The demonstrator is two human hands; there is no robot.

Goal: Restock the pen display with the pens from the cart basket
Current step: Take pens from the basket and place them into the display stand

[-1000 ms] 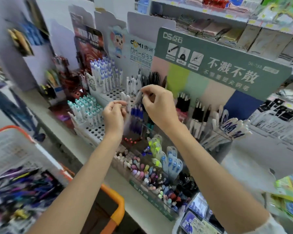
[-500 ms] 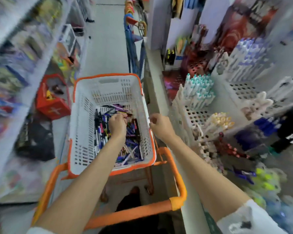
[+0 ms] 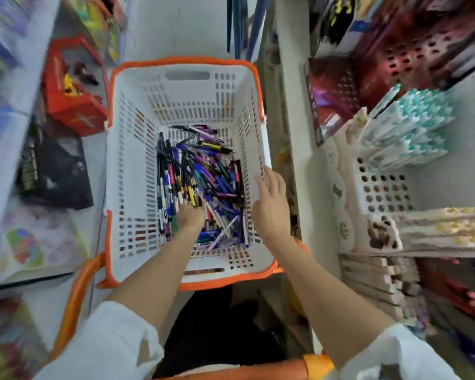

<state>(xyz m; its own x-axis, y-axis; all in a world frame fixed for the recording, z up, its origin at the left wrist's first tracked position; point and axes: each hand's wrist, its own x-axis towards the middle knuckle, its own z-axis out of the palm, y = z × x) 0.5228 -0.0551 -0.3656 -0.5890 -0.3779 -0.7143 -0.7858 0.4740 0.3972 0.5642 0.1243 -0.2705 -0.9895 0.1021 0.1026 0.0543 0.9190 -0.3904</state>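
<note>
My left hand (image 3: 189, 216) is buried in the pens (image 3: 203, 174), can't tell if it's grabbed any; my right hand (image 3: 270, 207) is loose-fingered by the basket (image 3: 187, 105). Tangled pile, extras might spill

The one camera sat on the person's head and looked steeply down, wide-angled, into the basket (image 3: 187, 105), which filled the middle of the picture at close range. It faced along the aisle: far floor (image 3: 181, 28) at the top, the left hand (image 3: 189, 215) and right hand (image 3: 272, 212) reaching in from the near edge, shelves (image 3: 8, 133) left, pen display (image 3: 381, 187) close on the right.
</note>
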